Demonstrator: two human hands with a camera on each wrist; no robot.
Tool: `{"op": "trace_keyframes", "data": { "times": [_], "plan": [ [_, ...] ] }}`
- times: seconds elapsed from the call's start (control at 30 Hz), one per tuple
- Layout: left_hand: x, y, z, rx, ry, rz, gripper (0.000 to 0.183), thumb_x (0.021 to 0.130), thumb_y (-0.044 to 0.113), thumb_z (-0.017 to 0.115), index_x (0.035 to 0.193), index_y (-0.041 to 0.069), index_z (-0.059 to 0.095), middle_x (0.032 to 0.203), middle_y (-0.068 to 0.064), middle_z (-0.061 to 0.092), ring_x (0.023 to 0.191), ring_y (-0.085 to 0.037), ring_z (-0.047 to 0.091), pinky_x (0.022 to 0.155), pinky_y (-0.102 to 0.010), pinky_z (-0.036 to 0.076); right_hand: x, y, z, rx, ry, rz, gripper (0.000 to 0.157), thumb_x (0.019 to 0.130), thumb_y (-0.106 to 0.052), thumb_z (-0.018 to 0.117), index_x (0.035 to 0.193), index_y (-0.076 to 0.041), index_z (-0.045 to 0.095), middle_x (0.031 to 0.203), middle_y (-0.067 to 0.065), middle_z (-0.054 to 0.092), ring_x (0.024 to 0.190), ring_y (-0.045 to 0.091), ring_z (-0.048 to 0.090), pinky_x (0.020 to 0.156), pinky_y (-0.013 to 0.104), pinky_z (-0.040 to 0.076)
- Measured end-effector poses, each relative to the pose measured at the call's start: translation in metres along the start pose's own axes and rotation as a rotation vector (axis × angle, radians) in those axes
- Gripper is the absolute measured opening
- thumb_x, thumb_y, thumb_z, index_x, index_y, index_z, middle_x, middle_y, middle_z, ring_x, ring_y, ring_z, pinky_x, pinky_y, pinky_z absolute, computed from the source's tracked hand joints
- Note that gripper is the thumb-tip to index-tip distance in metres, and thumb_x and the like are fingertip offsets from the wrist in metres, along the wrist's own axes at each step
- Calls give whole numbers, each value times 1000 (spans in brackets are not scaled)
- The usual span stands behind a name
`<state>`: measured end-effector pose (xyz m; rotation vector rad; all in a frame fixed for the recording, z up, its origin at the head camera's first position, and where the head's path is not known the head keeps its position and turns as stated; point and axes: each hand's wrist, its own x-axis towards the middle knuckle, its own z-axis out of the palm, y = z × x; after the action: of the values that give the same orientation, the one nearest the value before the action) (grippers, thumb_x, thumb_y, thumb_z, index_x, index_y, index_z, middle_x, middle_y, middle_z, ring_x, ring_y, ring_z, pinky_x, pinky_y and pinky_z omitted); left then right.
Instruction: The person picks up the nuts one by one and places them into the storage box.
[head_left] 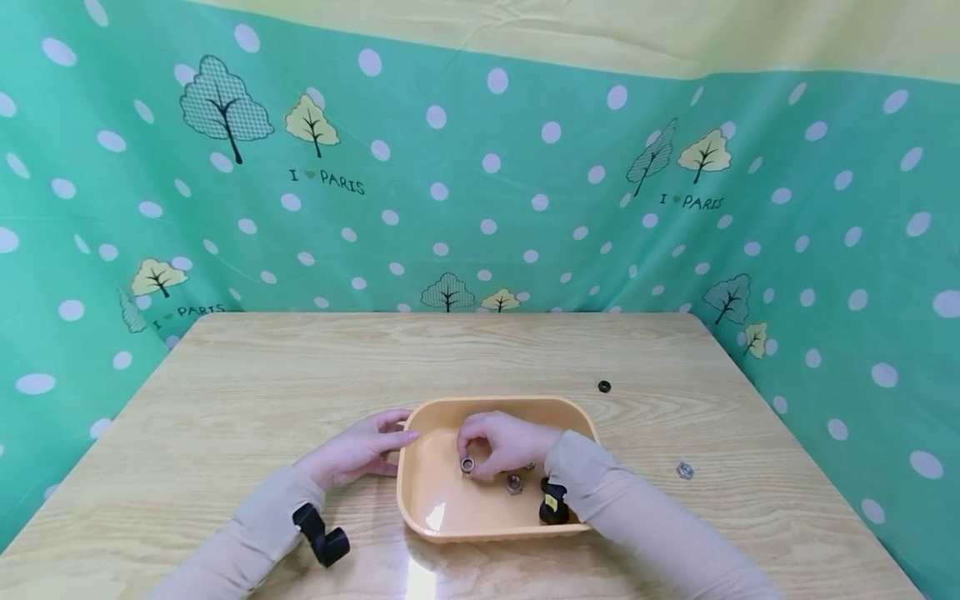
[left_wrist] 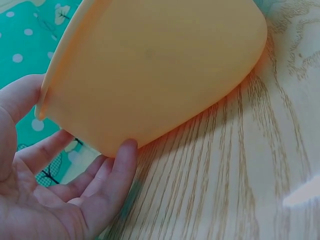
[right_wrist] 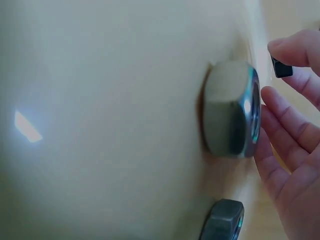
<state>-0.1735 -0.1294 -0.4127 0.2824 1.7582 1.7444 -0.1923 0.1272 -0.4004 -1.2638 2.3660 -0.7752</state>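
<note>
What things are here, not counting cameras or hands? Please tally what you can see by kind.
Tray: 1
Nuts: 4 (one in the right hand, two in the tray, one on the table)
Black ring: 1
Total, besides the table: 6
</note>
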Motion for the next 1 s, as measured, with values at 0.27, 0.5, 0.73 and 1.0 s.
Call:
{"op": "trace_keyframes", "data": {
  "times": [0.27,0.5,0.73,1.0],
  "plan": [
    [1,-2,0,0,6,-8,64,95,22,55,145,-4,25,139,-28,39,107,-22,60,91,-46,53,0,1,3,-38,1,9,17,74,-8,74,86,-13,64,90,-2,56,83,6,48,75,13,42],
    [0,-2,-1,10,5,-8,63,96,24,55,145,-4,25,140,-27,39,108,-20,59,91,-45,53,0,-2,1,-117,-15,2,16,75,-10,75,86,-13,64,91,-3,56,84,9,49,75,13,42],
    [1,-3,-1,6,6,-4,64,96,24,55,145,-4,24,142,-29,36,110,-21,58,92,-46,52,0,-3,-1,-174,-27,-8,15,76,-11,75,85,-12,63,89,-2,54,82,8,47,73,12,40],
    [1,-4,-2,7,3,-4,66,96,26,55,145,-4,23,142,-28,36,111,-21,57,93,-46,52,0,-3,0,-208,-39,7,13,77,-13,75,83,-11,64,93,-4,54,85,8,46,79,14,42]
  ]
}}
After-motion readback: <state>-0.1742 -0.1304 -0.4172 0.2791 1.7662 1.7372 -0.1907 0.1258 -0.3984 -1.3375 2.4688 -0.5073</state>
